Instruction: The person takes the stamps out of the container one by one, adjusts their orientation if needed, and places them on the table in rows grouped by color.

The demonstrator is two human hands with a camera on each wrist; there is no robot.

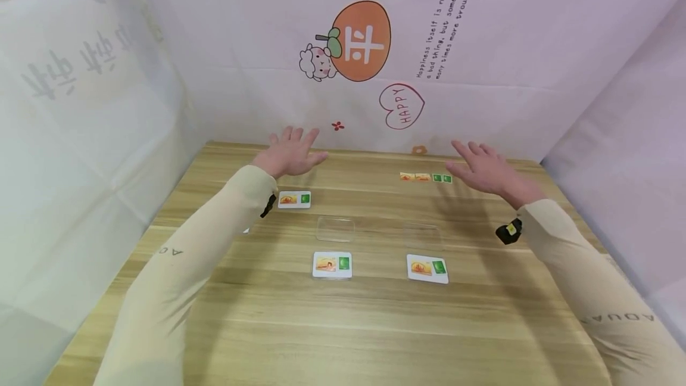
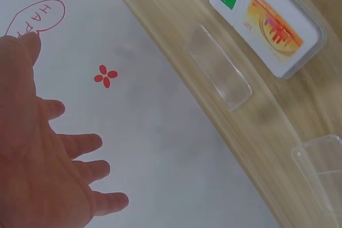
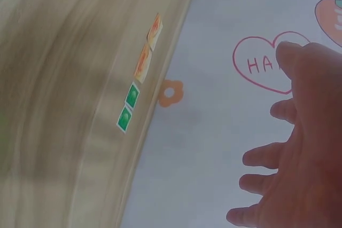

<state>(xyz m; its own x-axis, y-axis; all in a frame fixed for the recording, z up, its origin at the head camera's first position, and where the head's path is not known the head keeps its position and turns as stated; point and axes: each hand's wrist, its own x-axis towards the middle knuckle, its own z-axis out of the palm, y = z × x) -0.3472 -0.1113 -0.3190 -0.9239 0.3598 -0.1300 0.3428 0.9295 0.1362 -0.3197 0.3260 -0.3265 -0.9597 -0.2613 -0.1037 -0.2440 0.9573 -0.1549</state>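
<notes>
My left hand (image 1: 289, 153) is held in the air above the far left of the table, palm down with fingers spread. Just below it lies a white card (image 1: 294, 204) bearing an orange stamp and a green stamp; the left wrist view shows this kind of card in a clear plastic case (image 2: 321, 38). My right hand (image 1: 485, 170) hovers over the far right, fingers straight and apart, touching nothing. Beside its thumb, a row of two orange stamps (image 1: 423, 177) and two green stamps (image 1: 437, 178) lies near the table's back edge.
Two more stamped cards, one centre-left (image 1: 326, 264) and one centre-right (image 1: 420, 268), lie nearer me. Behind them are two clear plastic pieces, left (image 1: 335, 229) and right (image 1: 422, 236). My left sleeve (image 1: 203, 249) partly hides something pale. White printed cloth (image 1: 257, 76) encloses the wooden table (image 1: 321, 338).
</notes>
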